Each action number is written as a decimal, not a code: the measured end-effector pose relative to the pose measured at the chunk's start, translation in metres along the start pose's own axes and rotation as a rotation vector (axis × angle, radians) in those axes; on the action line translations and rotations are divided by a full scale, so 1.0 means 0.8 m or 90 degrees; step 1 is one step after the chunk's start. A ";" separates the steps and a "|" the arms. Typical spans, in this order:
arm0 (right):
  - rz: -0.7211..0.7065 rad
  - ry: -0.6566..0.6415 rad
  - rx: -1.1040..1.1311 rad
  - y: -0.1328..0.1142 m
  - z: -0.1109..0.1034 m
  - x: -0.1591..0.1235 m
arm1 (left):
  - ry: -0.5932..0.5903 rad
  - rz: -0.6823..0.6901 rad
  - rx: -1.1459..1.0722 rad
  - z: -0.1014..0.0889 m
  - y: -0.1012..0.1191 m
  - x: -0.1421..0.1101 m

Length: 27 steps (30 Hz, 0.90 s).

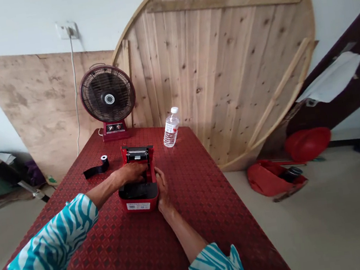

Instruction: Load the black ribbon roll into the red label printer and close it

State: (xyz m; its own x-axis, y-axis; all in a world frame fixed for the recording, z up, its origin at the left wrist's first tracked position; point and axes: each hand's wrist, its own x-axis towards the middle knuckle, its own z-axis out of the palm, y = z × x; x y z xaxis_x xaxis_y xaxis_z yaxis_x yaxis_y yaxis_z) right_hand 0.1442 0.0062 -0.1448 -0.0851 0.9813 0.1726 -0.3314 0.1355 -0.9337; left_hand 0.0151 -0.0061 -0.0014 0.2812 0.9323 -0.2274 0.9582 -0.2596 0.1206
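A small red and black printer (138,194) with its lid (137,153) standing open sits in the middle of the red table (194,195). My left hand (133,172) reaches over its top and into the open bay, fingers curled down inside; what they grip is hidden. My right hand (162,190) lies flat along the printer's right side, fingers stretched against the casing. A black ribbon roll (97,167) with a loose unrolled tail lies on the table to the left of the printer.
A dark desk fan (108,99) on a red base stands at the table's far edge, its cord running up to a wall socket (67,30). A clear water bottle (170,128) stands at the back right. A round wooden tabletop (223,58) leans on the wall. Red items (276,175) lie on the floor.
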 end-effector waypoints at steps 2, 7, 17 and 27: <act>0.005 -0.001 0.003 0.000 0.000 0.000 | -0.004 0.001 -0.001 -0.002 0.001 -0.003; 0.014 -0.005 0.006 -0.006 0.000 -0.001 | 0.033 -0.001 0.010 -0.010 0.005 -0.019; 0.070 0.010 0.004 -0.018 0.001 -0.004 | 0.397 -0.022 -0.171 -0.056 -0.062 -0.118; 0.057 0.014 -0.038 -0.001 -0.009 0.000 | 0.322 -0.200 -0.226 -0.010 -0.158 -0.008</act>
State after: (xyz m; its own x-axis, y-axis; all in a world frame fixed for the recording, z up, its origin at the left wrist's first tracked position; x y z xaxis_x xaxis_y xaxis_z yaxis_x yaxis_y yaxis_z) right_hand 0.1513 0.0071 -0.1462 -0.0915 0.9925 0.0807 -0.2667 0.0537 -0.9623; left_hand -0.1082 0.0231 -0.0074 -0.1491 0.9751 0.1641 0.8905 0.0603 0.4509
